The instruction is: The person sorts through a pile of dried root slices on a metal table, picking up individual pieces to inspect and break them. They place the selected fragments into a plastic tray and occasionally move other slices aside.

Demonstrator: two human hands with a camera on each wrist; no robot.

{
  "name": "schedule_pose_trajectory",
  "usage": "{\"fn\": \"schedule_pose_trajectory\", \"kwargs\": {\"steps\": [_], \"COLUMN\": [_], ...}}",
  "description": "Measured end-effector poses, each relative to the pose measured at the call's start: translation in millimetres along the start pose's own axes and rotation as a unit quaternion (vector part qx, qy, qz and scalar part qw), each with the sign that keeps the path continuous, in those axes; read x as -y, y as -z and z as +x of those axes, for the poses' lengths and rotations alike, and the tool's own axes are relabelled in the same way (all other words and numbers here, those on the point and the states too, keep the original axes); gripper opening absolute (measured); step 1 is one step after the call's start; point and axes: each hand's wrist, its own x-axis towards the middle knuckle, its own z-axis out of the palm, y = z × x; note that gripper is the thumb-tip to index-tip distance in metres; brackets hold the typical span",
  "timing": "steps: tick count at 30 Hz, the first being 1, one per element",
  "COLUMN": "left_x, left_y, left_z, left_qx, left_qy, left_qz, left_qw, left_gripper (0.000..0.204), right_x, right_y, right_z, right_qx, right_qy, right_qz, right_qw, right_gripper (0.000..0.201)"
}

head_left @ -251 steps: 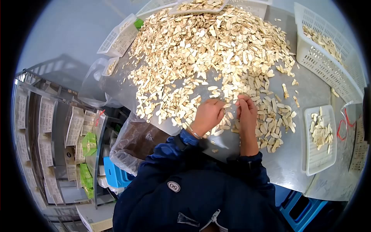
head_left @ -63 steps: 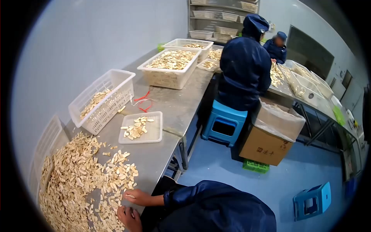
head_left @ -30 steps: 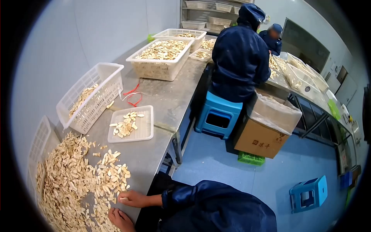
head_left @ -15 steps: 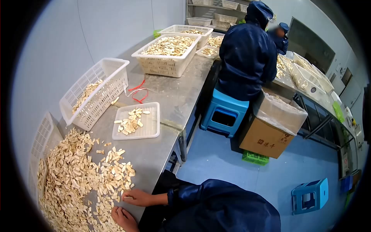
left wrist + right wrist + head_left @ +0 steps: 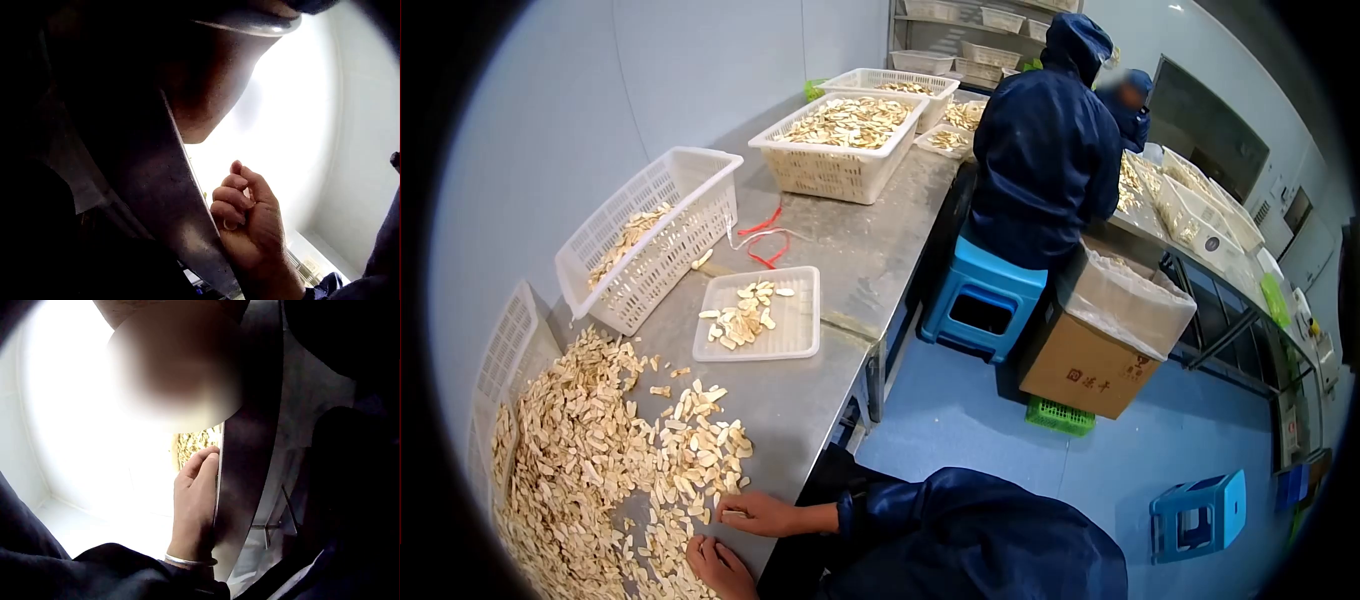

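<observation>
Pale dried slices [image 5: 590, 460] lie in a wide heap on the metal table [image 5: 795, 395], with a looser patch spread toward its edge. At the edge of that patch my right hand [image 5: 762, 514] rests with curled fingers, and a thin pale slice shows between them. The left wrist view shows the same right hand [image 5: 253, 215] from the side, with bits of pale slice [image 5: 231, 224] between the bent fingers. Just below it in the head view, my left hand [image 5: 720, 568] rests with loosely bent fingers beside the slices. A bangle [image 5: 187, 559] circles the left wrist.
A shallow tray [image 5: 795, 320] with some slices stands beyond the heap, next to a tilted white basket [image 5: 670, 250]. Red string [image 5: 772, 245] lies behind it. Fuller baskets [image 5: 835, 178] stand farther back. A seated person [image 5: 1045, 150], a carton [image 5: 1090, 365] and blue stools [image 5: 1200, 515] are to the right.
The head view has swung from the heap and hands toward the room on the right. My hands have moved apart from their earlier meeting over the slices and have stayed nearly still lately.
</observation>
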Motion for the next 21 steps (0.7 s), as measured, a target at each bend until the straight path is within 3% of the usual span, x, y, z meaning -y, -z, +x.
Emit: {"fn": "schedule_pose_trajectory", "kwargs": {"steps": [9,21], "left_x": [1.7,2.2], "left_y": [-1.4,-2.4], "left_z": [-0.5,-0.3], "left_qx": [-0.001,0.004], "left_qy": [0.006,0.008], "left_qz": [0.003,0.001], "left_qw": [1.0,1.0], "left_gripper": [0.016,0.02], "right_x": [16.7,3.1], "right_y": [6.8,0.9], "right_z": [-0.1,0.7], "right_qx": [0.026,0.014], "right_qy": [-0.048,-0.009], "right_qz": [-0.01,0.01], "right_qw": [0.998,1.0], "right_gripper": [0.026,0.025]}}
